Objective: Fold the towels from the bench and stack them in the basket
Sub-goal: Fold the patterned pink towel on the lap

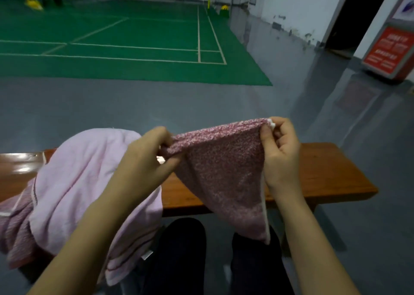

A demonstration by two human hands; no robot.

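Two hands up over bench (324, 173): left hand (143, 160) and right hand (280, 151) each pinch top corner of red towel (221, 178), spread apart. Fold beginning. Next: bring corners together. Pink towels (85, 182) heaped left; basket unseen.

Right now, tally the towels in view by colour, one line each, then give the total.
Speckled dark pink towel, held up by the left hand and right hand: 1
Pale pink towel heaped on the bench: 1
Striped mauve towel under it: 1
Total: 3
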